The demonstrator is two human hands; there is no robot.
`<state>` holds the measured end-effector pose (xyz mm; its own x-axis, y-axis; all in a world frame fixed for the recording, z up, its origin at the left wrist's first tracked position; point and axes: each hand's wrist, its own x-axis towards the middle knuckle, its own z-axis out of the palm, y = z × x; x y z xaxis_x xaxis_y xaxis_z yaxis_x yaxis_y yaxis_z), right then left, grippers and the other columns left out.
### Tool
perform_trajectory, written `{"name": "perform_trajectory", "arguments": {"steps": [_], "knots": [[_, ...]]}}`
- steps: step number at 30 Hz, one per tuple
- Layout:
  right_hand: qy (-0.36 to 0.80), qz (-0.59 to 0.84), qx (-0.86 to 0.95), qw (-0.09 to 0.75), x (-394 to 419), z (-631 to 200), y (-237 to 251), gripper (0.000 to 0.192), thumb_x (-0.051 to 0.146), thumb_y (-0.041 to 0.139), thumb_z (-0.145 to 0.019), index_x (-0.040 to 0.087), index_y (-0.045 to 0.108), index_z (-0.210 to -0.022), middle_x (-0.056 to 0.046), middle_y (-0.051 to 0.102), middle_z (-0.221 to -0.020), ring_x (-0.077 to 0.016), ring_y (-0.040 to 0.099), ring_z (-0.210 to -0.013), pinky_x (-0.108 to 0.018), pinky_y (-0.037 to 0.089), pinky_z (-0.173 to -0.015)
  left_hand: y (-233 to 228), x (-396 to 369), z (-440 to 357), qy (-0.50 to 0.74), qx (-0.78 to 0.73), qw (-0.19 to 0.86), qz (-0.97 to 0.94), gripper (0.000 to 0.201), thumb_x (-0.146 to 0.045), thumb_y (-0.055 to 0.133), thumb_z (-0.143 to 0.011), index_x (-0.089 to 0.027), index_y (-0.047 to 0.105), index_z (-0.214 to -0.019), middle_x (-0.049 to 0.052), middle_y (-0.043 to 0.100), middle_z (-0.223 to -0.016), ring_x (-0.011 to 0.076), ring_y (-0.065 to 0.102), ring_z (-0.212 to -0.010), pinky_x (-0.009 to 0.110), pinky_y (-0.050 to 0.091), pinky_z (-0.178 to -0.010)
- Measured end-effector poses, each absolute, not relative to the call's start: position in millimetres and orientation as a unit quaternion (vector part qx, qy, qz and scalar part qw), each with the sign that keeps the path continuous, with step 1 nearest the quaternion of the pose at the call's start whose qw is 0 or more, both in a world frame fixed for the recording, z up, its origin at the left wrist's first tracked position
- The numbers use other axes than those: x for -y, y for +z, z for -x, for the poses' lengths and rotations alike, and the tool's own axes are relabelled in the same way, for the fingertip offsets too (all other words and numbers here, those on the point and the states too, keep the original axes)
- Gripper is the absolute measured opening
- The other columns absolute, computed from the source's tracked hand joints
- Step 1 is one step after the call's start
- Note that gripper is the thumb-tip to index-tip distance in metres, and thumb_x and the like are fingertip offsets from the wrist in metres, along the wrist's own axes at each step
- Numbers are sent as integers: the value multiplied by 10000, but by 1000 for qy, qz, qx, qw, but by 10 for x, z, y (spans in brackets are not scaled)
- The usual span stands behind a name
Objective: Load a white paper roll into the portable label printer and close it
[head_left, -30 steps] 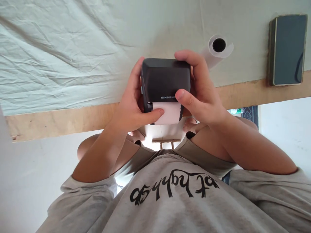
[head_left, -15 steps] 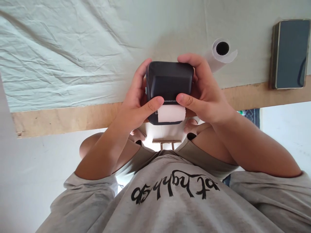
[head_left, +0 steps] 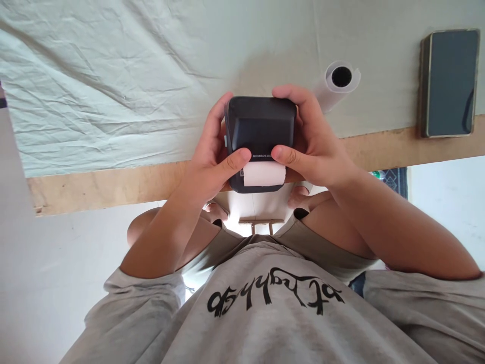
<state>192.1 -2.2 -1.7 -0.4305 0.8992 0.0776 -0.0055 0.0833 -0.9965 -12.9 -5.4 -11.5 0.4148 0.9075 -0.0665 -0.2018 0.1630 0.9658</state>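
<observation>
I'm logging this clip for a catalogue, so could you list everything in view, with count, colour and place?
label printer: one, dark grey, held in both hands over the table edge, small white lettering on its near face
label paper: one strip, white, sticking out of the printer's near side
paper roll: one, white, lying on the cloth just right of the printer
phone: one, dark screen in a dark case, lying flat at the table's right edge
cloth: one, pale green, creased, covering the table top
table: one, light wood edge showing below the cloth
T-shirt: one, grey with black lettering
left hand: grips the printer's left side, thumb on the near edge
right hand: grips the right side, thumb above the paper
</observation>
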Motion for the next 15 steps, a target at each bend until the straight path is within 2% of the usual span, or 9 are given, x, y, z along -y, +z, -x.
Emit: {"name": "perform_trajectory", "arguments": {"steps": [4,8,12,15], "knots": [[574,351,630,387,-20,-1930,-12,684,513,666,-804,330,285,-1341,-42,491,-1251,-161,587,-986,-304,573,-799,-68,40,61,434,-332,692,-471,480,-528,564,-863,-282,510,-1272,54,610,-1230,288,516,-1323,382,572,-927],[553,350,644,397,-8,-1924,-39,695,536,650,-808,349,262,-1353,-34,482,-1278,-161,594,-1013,-315,581,-834,-27,9,-23,474,-317,692,-443,417,-552,417,-927,-293,571,-1216,24,633,-1145,253,498,-1336,398,521,-1023],[537,362,646,405,10,-1922,-78,706,530,660,-803,355,263,-1360,-29,484,-1275,-157,587,-1017,-314,579,-845,38,-1,-43,468,-348,707,-400,332,-491,424,-940,-271,622,-1090,26,676,-1013,237,615,-1154,349,551,-903],[548,344,641,412,-2,-1931,-90,695,499,684,-797,344,302,-1356,-27,481,-1269,-149,583,-1014,-311,574,-857,22,10,-20,445,-391,707,-387,410,-572,432,-911,-243,624,-1063,37,691,-959,244,643,-1057,337,552,-806]]}}
